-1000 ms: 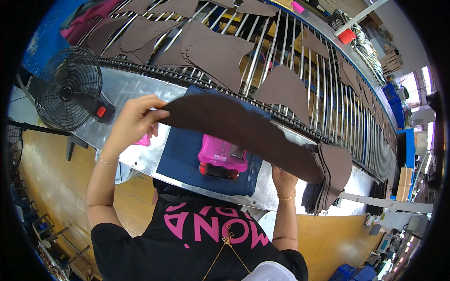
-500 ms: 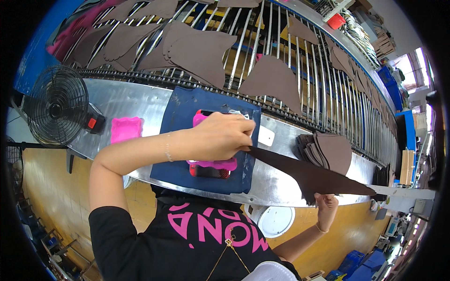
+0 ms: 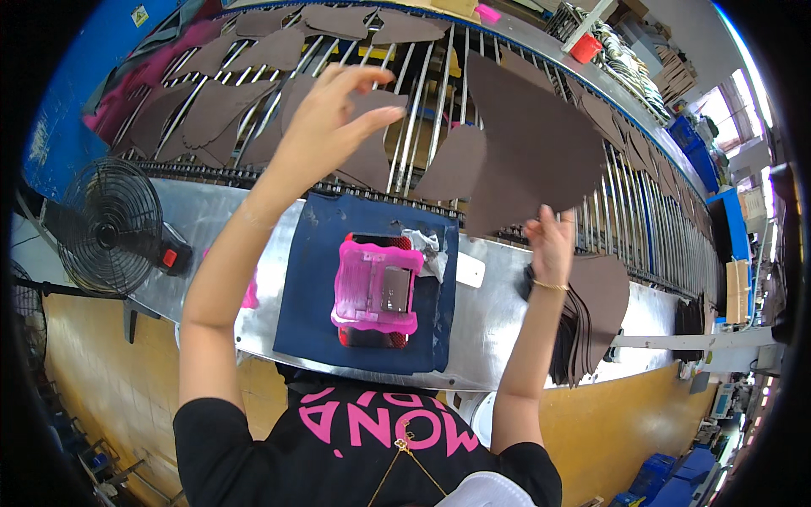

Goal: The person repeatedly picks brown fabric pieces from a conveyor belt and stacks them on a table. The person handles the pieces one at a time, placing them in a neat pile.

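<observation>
My right hand (image 3: 551,241) is closed on the lower edge of a flat dark brown cut piece (image 3: 536,148), which looks like leather or cloth. The piece stands out above the metal bars, partly covering brown pieces behind it. Over the bars to the left, my left hand (image 3: 336,118) is raised with fingers apart and holds nothing. Beneath it, similar brown pieces (image 3: 372,144) lie on the rack of bars (image 3: 433,97). A fanned stack of brown pieces (image 3: 598,296) sits on the metal table (image 3: 498,296) beside my right forearm.
On a dark blue sheet (image 3: 308,287) stands a pink wavy-edged holder (image 3: 359,283) over a red and black object, with crumpled white wrap (image 3: 431,253) beside it. A wire-caged fan (image 3: 106,228) is at the left. A chain runs along the rack's near edge.
My right hand has carried the brown piece up from the table's near edge to above the bars. The left hand has let go of its corner and moved up and left, opening.
</observation>
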The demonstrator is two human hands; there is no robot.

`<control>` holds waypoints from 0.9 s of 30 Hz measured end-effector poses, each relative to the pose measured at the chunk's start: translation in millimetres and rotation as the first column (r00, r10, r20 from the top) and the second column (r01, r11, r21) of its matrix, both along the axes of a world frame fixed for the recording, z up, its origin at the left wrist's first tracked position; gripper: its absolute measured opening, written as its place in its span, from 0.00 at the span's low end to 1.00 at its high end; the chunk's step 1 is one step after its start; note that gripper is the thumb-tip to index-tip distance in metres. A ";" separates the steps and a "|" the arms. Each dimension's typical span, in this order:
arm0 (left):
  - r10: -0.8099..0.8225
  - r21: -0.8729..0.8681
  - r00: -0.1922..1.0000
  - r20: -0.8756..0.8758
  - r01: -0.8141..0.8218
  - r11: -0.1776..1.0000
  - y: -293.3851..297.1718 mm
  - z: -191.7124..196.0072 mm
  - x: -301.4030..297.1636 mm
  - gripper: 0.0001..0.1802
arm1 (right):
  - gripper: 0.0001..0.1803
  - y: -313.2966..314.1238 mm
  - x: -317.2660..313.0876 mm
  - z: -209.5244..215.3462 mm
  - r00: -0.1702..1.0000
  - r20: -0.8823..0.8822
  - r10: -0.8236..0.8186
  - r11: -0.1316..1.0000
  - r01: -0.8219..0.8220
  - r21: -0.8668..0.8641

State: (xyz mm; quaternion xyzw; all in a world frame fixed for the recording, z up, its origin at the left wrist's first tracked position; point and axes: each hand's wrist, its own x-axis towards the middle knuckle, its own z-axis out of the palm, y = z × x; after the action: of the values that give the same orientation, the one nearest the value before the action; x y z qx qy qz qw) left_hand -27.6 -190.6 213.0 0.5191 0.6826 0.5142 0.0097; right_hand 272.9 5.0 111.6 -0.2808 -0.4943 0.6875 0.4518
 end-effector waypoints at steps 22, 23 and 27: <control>0.069 -0.110 0.966 0.249 -0.042 0.993 -82.6 -58.9 -25.0 0.23 | 0.12 17.8 66.1 -32.7 0.830 0.290 -0.476 0.879 0.451 0.154; 0.081 -0.112 0.954 0.287 -0.050 0.992 -83.0 -54.7 -17.9 0.23 | 0.10 17.8 95.7 -27.3 0.749 0.315 -0.582 0.813 0.539 0.220; 0.029 -0.139 0.943 0.331 0.018 0.990 -70.9 -63.0 -11.4 0.22 | 0.24 5.2 241.9 -48.5 -0.316 0.513 -0.798 0.445 0.265 0.856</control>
State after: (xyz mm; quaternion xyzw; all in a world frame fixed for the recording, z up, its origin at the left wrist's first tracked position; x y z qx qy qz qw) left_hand -38.9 -261.4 150.0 0.4211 0.7071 0.5452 0.1593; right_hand 514.8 10.1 63.0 -0.7479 -0.5690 -0.1268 0.3174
